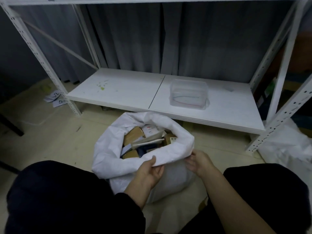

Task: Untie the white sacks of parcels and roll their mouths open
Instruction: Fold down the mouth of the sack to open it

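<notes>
A white woven sack (108,154) stands on the floor between my knees, its mouth open and its rim folded outward in a thick roll. Inside lie several parcels (145,141): brown cartons, white boxes and dark packets. My left hand (150,173) grips the near edge of the rolled rim, thumb on top of the fabric. My right hand (199,161) holds the same rim a little to the right, its fingers curled around the fold.
A white metal rack stands just behind the sack; its low shelf (118,92) carries a clear plastic tub (188,94). Another white sack (287,146) lies at the right by the rack's leg. Numbered paper labels (56,97) lie on the floor at left. A grey curtain hangs behind.
</notes>
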